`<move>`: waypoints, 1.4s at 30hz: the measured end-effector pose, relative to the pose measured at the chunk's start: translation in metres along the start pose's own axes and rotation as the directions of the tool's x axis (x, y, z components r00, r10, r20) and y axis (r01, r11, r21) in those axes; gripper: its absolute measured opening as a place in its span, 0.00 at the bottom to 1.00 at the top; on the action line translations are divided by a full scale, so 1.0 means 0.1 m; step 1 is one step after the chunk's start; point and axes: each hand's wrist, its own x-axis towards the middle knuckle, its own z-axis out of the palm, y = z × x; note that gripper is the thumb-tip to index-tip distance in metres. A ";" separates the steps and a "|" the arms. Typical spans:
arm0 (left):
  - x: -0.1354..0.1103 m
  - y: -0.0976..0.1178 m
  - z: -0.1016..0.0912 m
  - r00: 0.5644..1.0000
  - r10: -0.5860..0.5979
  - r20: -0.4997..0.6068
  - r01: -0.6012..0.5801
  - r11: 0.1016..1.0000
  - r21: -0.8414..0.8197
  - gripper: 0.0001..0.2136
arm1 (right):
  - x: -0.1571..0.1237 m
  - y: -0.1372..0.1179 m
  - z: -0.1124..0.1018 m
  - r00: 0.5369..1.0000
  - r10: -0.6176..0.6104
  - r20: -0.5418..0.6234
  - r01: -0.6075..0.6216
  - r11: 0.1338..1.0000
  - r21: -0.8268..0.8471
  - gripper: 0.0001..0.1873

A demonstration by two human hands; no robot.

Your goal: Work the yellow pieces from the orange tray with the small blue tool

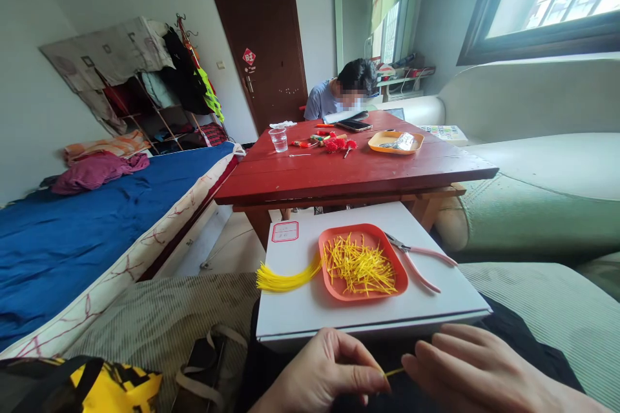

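Note:
My left hand [322, 371] and my right hand [472, 368] meet at the bottom of the view, both pinching one short yellow strip [393, 372] between their fingertips. Just beyond them a white box [436, 300] lies across my lap. On it stands an orange tray [329, 281] with several short yellow strips [361, 264]. A bundle of long yellow strips [283, 279] lies off the tray's left edge. Pink-handled pliers [419, 261] rest to the tray's right.
A red wooden table [349, 171] stands ahead with a plastic cup [278, 139], red bits and a yellow tray [375, 142]. A person [334, 93] sits behind it. A blue-covered bed [72, 232] is to the left, a pale sofa [542, 168] to the right, and a yellow bag [104, 387] at lower left.

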 end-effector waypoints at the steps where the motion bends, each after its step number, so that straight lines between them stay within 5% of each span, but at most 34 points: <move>1: 0.00 -0.02 -0.01 1.000 -0.013 -0.006 0.012 0.999 -0.041 0.12 | -0.02 0.01 0.03 1.000 0.001 -0.016 -0.001 1.000 -0.008 0.27; 6: 0.02 -0.15 -0.02 0.998 -0.051 -0.042 0.037 0.958 -0.285 0.17 | 0.00 0.03 0.07 0.998 0.023 -0.051 -0.023 1.000 0.005 0.30; 10: 0.03 -0.24 0.04 0.971 0.057 -0.234 -0.139 0.927 -0.349 0.17 | 0.08 -0.01 0.14 0.974 0.224 0.045 -0.228 0.962 0.149 0.19; 13: 0.01 -0.22 0.13 0.855 0.296 -0.425 -0.338 0.941 -0.026 0.16 | 0.15 -0.06 0.20 0.881 0.413 0.229 -0.468 0.828 0.309 0.12; 17: -0.04 -0.14 0.24 0.662 0.621 -0.419 -0.399 0.766 0.504 0.10 | 0.25 -0.13 0.25 0.743 0.568 0.353 -0.663 0.556 0.502 0.09; 20: -0.08 -0.12 0.24 0.625 0.690 -0.365 -0.372 0.674 0.639 0.07 | 0.29 -0.12 0.25 0.631 0.597 0.495 -0.733 0.250 0.632 0.09; 22: -0.08 -0.13 0.19 0.663 0.654 -0.365 -0.404 0.723 0.560 0.08 | 0.29 -0.08 0.25 0.607 0.555 0.569 -0.728 0.100 0.679 0.08; 24: -0.08 -0.16 0.12 0.758 0.535 -0.373 -0.434 0.841 0.323 0.11 | 0.27 -0.04 0.25 0.617 0.542 0.570 -0.715 0.084 0.694 0.07; 26: -0.07 -0.20 0.06 0.875 0.353 -0.331 -0.381 0.924 -0.022 0.14 | 0.25 -0.01 0.23 0.648 0.575 0.500 -0.707 0.208 0.676 0.07; 28: -0.06 -0.22 0.03 0.949 0.207 -0.237 -0.278 0.905 -0.323 0.14 | 0.24 -0.01 0.21 0.695 0.597 0.400 -0.687 0.387 0.615 0.08; 31: -0.05 -0.22 0.07 0.980 0.142 -0.136 -0.195 0.811 -0.552 0.14 | 0.24 -0.03 0.21 0.741 0.585 0.331 -0.659 0.534 0.530 0.10; 35: 0.00 -0.22 0.15 0.957 0.155 -0.244 -0.276 0.739 -0.615 0.13 | 0.25 -0.08 0.24 0.734 0.585 0.344 -0.665 0.519 0.536 0.11; 37: 0.01 -0.24 0.16 0.897 0.218 -0.384 -0.390 0.801 -0.454 0.11 | 0.27 -0.10 0.26 0.706 0.603 0.372 -0.686 0.452 0.570 0.10; 39: 0.00 -0.25 0.15 0.758 0.444 -0.479 -0.527 0.849 -0.047 0.09 | 0.29 -0.11 0.28 0.655 0.605 0.452 -0.710 0.288 0.643 0.08; 40: -0.01 -0.24 0.13 0.660 0.601 -0.451 -0.576 0.790 0.210 0.08 | 0.30 -0.11 0.28 0.627 0.593 0.505 -0.712 0.174 0.681 0.07; 42: -0.05 -0.21 0.08 0.474 0.856 -0.207 -0.601 0.486 0.634 0.03 | 0.32 -0.10 0.29 0.593 0.542 0.596 -0.690 -0.040 0.722 0.06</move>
